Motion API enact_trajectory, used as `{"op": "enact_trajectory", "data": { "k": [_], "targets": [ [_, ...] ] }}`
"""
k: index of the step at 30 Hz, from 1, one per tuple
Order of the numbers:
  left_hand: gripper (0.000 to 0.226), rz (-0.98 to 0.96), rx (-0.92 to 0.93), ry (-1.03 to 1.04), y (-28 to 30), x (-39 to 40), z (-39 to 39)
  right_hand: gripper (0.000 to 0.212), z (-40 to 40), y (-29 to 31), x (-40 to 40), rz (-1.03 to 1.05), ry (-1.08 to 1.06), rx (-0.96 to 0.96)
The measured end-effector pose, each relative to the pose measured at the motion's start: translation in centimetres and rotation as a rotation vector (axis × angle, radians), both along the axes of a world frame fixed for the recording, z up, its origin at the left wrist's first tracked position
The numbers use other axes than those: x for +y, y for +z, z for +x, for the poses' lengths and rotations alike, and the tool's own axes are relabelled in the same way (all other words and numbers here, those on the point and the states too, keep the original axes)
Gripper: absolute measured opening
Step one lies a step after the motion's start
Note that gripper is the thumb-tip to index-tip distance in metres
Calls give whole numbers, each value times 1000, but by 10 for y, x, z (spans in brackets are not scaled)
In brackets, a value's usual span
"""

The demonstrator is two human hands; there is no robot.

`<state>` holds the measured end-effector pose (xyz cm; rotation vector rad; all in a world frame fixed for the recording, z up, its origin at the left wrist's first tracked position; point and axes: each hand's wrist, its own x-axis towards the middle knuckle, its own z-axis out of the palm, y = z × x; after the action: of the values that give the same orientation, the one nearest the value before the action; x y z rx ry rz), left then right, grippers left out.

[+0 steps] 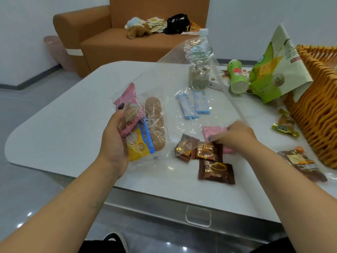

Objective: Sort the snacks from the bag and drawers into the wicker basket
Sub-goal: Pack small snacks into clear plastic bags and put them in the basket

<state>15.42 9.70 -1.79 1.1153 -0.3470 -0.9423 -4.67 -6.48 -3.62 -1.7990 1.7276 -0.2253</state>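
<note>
I'm gripping a bundle of snack packets in my left hand, fingers curled round them. My right hand is pinching, I think, the clear bag above brown chocolate packets on the desk. The wicker basket is sitting at three o'clock.
</note>
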Motion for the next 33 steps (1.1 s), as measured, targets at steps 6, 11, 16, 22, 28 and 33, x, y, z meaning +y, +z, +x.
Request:
{"op": "enact_trajectory", "data": {
  "k": [6, 11, 16, 22, 28, 33],
  "targets": [
    [59, 81, -130, 41, 0, 1, 1, 43, -17, 3, -16, 49, -133, -257],
    [43, 130, -270, 60, -5, -1, -2, 37, -41, 15, -24, -254, -260, -550],
    [23, 137, -320, -6, -9, -3, -12, 33, -57, 52, -7, -35, -271, -1238],
    [22, 140, -383, -57, -12, -10, -30, 11, -68, 60, 21, 211, -18, -1061],
    [31, 199, -460, -80, -21, -12, -36, 17, -67, 53, 32, 488, 52, -1097],
    [26, 223, -411, -114, -22, -13, -35, 23, -63, 47, 41, 647, 356, -1117]
  ]
}}
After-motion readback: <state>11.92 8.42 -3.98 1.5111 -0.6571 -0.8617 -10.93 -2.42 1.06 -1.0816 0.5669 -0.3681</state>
